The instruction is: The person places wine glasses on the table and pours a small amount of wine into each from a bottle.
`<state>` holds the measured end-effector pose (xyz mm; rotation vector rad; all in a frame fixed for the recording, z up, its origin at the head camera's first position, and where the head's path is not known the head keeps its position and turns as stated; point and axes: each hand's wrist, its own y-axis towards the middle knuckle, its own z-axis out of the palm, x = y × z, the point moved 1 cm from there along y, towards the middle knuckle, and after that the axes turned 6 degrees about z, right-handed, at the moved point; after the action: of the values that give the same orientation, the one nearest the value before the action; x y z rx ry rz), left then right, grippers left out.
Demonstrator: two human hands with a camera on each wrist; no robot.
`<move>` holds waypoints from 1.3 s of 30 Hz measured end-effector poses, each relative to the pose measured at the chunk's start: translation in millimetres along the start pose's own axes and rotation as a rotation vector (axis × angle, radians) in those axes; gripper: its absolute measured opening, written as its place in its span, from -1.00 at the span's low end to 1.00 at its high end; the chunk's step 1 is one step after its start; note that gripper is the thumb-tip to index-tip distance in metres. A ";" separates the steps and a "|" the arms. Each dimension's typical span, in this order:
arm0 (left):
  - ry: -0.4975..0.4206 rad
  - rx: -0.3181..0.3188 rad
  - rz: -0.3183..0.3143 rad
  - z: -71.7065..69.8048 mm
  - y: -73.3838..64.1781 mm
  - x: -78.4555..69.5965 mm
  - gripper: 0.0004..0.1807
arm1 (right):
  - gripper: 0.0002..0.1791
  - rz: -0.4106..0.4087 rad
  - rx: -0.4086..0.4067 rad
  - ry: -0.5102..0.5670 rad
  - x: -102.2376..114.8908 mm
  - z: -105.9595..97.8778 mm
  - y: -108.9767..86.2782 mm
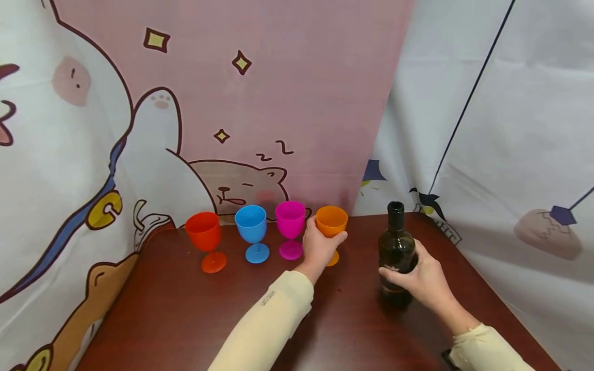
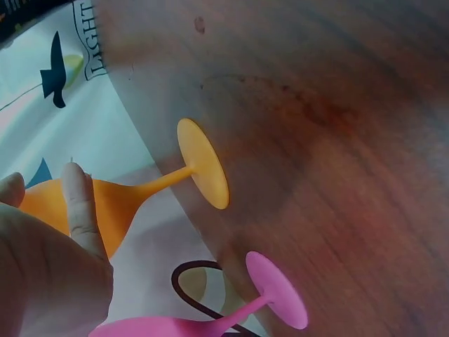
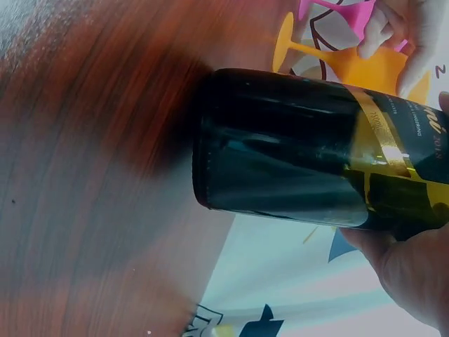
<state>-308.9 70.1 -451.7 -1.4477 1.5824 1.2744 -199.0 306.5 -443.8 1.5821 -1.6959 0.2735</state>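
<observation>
My left hand [image 1: 320, 246] grips the bowl of an orange plastic goblet [image 1: 332, 219] at the right end of a row, its thumb and fingers around the cup. In the left wrist view the goblet's stem and round foot [image 2: 203, 163] show below the fingers. My right hand [image 1: 424, 275] is wrapped around the body of a dark glass wine bottle [image 1: 396, 247], which is upright. Part of its label, with a gold band, shows in the right wrist view. Whether the bottle's base [image 3: 203, 140] touches the table I cannot tell. Just left of the orange goblet stands a magenta goblet [image 1: 291, 219].
Farther left along the back of the dark red-brown table [image 1: 185, 319] stand a blue goblet [image 1: 251, 224] and a red goblet [image 1: 204, 231]. A printed cartoon cloth [image 1: 301, 93] hangs close behind the table and along both sides.
</observation>
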 end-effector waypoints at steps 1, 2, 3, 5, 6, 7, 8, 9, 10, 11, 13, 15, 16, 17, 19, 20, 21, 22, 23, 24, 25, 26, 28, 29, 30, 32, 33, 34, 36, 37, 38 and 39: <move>0.007 -0.011 0.000 -0.7 1.2 0.2 -0.01 | -0.08 0.001 0.005 0.005 0.4 1.3 0.3; 0.010 -0.019 -0.001 -1.5 2.0 0.4 -0.01 | -0.09 0.002 0.010 0.008 0.5 2.2 0.8; 0.011 -0.024 -0.004 -2.2 2.5 0.7 0.01 | -0.09 0.005 0.014 0.013 0.6 3.0 1.2; 0.007 -0.028 -0.008 -4.1 1.6 1.3 0.03 | -0.11 0.014 0.019 0.010 0.9 3.0 2.4; 0.000 -0.023 -0.012 -5.0 0.5 1.8 0.05 | -0.11 0.018 0.021 0.010 0.7 2.6 3.3; -0.012 -0.011 -0.020 -6.7 -1.4 2.0 0.07 | -0.12 0.023 0.022 0.011 0.4 1.9 4.3; -0.018 0.006 -0.027 -8.9 -4.0 2.2 0.09 | -0.12 0.026 0.024 0.011 -0.2 1.1 5.4; -0.018 0.023 -0.027 -11.7 -7.5 2.4 0.10 | -0.13 0.033 0.024 0.011 -1.1 0.1 6.5; -0.020 0.047 -0.028 -15.7 -12.2 2.2 0.10 | -0.14 0.040 0.025 0.011 -2.4 -0.9 7.7; -0.015 0.075 -0.023 -20.7 -17.7 2.8 0.09 | -0.14 0.049 0.028 0.016 -4.3 -1.6 8.8; 0.019 0.147 0.002 -35.4 -32.6 5.5 0.03 | -0.15 0.064 0.031 0.019 -9.2 -2.8 10.6; 0.058 0.238 0.039 -55.7 -51.4 10.0 -0.03 | -0.15 0.078 0.027 0.020 -15.8 -3.9 12.1; 0.076 0.287 0.050 -67.7 -61.3 12.9 -0.07 | -0.14 0.082 0.023 0.020 -18.7 -4.9 13.4; 0.099 0.327 0.076 -80.6 -70.8 16.6 -0.10 | -0.14 0.082 0.015 0.016 -22.7 -6.1 15.1; 0.127 0.394 0.097 -108.2 -87.4 24.6 -0.16 | -0.12 0.087 -0.006 0.005 -30.6 -9.7 20.6; 0.134 0.414 0.101 -122.3 -93.2 28.6 -0.19 | -0.11 0.090 -0.015 0.002 -34.8 -12.2 23.9; 0.150 0.418 0.111 -135.7 -97.1 32.9 -0.21 | -0.10 0.095 -0.023 0.005 -39.1 -14.8 27.4; 0.163 0.413 0.111 -148.5 -99.1 37.0 -0.24 | -0.09 0.097 -0.032 0.011 -43.5 -17.3 31.0; 0.167 0.398 0.110 -161.1 -99.8 41.1 -0.27 | -0.09 0.103 -0.042 0.016 -48.2 -19.6 34.3; 0.167 0.375 0.092 -172.9 -99.1 45.0 -0.30 | -0.09 0.108 -0.045 0.026 -51.9 -21.4 37.3; 0.169 0.345 0.073 -183.7 -97.6 48.0 -0.33 | -0.09 0.110 -0.049 0.034 -55.4 -22.5 40.1; 0.167 0.311 0.052 -193.9 -95.6 51.0 -0.35 | -0.08 0.111 -0.050 0.046 -58.3 -22.9 42.8; 0.154 0.242 -0.006 -211.8 -91.3 55.7 -0.39 | -0.08 0.117 -0.056 0.060 -62.4 -21.5 48.8; 0.149 0.210 -0.033 -219.3 -89.5 58.0 -0.40 | -0.08 0.121 -0.056 0.061 -63.6 -19.8 51.8; 0.151 0.180 -0.056 -225.7 -87.9 59.9 -0.41 | -0.07 0.126 -0.055 0.064 -64.2 -17.5 54.9; 0.158 0.142 -0.087 -235.3 -85.4 63.3 -0.42 | -0.05 0.143 -0.054 0.069 -64.4 -13.1 59.9; 0.166 0.130 -0.099 -238.8 -84.5 64.9 -0.42 | -0.04 0.153 -0.046 0.074 -63.6 -10.3 62.3; 0.175 0.122 -0.108 -241.5 -83.8 66.5 -0.43 | -0.02 0.163 -0.041 0.076 -62.1 -7.4 64.4; 0.187 0.118 -0.121 -244.4 -82.7 69.2 -0.43 | 0.03 0.176 -0.026 0.086 -58.1 -1.3 68.8; 0.190 0.119 -0.127 -245.0 -82.3 70.5 -0.44 | 0.05 0.179 -0.016 0.093 -55.8 2.1 71.1; 0.192 0.119 -0.131 -245.1 -82.0 71.6 -0.44 | 0.07 0.183 -0.005 0.102 -53.2 5.4 73.4; 0.194 0.122 -0.133 -244.8 -81.6 72.7 -0.44 | 0.10 0.184 0.000 0.105 -50.6 8.6 75.7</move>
<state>-206.9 -177.8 -456.7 -1.6092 1.6267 0.9695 -276.0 354.1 -456.7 1.3884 -1.7603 0.4420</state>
